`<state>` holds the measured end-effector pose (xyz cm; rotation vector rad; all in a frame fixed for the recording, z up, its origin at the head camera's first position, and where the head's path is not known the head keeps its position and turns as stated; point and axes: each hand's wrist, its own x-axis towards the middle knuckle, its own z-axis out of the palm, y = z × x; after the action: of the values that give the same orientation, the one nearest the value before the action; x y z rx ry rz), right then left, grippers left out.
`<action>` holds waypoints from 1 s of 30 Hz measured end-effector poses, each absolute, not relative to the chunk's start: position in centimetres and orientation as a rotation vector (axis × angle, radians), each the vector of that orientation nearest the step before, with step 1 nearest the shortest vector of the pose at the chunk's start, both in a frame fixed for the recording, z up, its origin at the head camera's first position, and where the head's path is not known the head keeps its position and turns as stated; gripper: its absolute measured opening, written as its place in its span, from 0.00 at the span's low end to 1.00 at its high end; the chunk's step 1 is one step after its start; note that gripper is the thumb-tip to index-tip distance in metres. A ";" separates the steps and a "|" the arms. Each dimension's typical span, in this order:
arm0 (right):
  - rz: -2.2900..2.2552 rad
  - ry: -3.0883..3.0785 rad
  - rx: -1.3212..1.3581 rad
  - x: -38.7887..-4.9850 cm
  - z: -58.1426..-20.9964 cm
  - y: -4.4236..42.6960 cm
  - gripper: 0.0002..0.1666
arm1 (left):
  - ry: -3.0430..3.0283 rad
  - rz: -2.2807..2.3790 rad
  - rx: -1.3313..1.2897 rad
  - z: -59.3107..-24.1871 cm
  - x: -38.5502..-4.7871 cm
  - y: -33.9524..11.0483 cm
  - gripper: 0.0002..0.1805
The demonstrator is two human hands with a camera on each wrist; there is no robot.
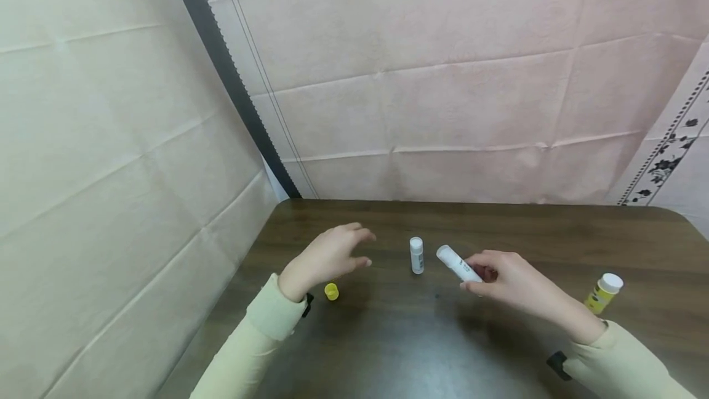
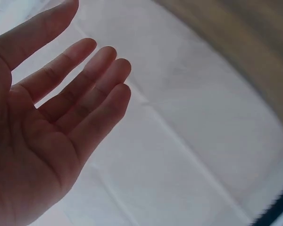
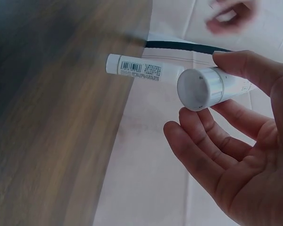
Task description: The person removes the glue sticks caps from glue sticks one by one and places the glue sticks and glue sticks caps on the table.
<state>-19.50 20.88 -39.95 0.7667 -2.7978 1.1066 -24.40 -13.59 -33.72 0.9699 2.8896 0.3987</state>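
Note:
My right hand (image 1: 506, 277) pinches a white glue stick (image 1: 457, 263) between thumb and fingers, holding it tilted above the table. In the right wrist view, the round white end of that glue stick (image 3: 198, 89) faces the camera. A second, slimmer white glue stick (image 1: 417, 255) stands upright just to its left; its barcode shows in the right wrist view. My left hand (image 1: 329, 255) hovers over the table with nothing in it. Its fingers are loosely bent and the palm (image 2: 33, 150) is bare. Beside the left wrist sits a small yellow cap (image 1: 331, 292).
A yellow container with a white top (image 1: 604, 293) stands beyond the right forearm. The dark wooden table (image 1: 388, 350) meets a pale cloth backdrop (image 1: 471, 109) at its far edge. More pale cloth (image 1: 111, 171) hangs along the left side.

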 end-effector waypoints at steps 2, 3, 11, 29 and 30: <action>1.099 -2.793 0.783 -19.6 -39.9 20.6 0.12 | 2.908 0.330 1.057 -32.4 -24.5 -12.2 0.23; 1.093 -2.791 0.791 -19.6 -39.9 20.5 0.12 | 2.915 0.295 1.096 -31.8 -24.5 -11.5 0.23; 1.077 -2.793 0.803 -19.8 -39.7 20.2 0.12 | 2.895 0.065 1.425 -28.7 -23.8 -6.6 0.20; 1.130 -2.768 0.863 -19.9 -39.4 19.2 0.10 | 2.775 -0.233 1.598 -30.3 -23.1 -2.5 0.09; 1.134 -2.769 0.866 -19.9 -39.4 19.2 0.10 | 2.769 -0.256 1.598 -30.6 -23.1 -2.4 0.08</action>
<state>-19.93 19.16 -39.36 0.8659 -2.7691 1.1336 -23.12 -2.36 -30.59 1.5983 2.7686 -0.2563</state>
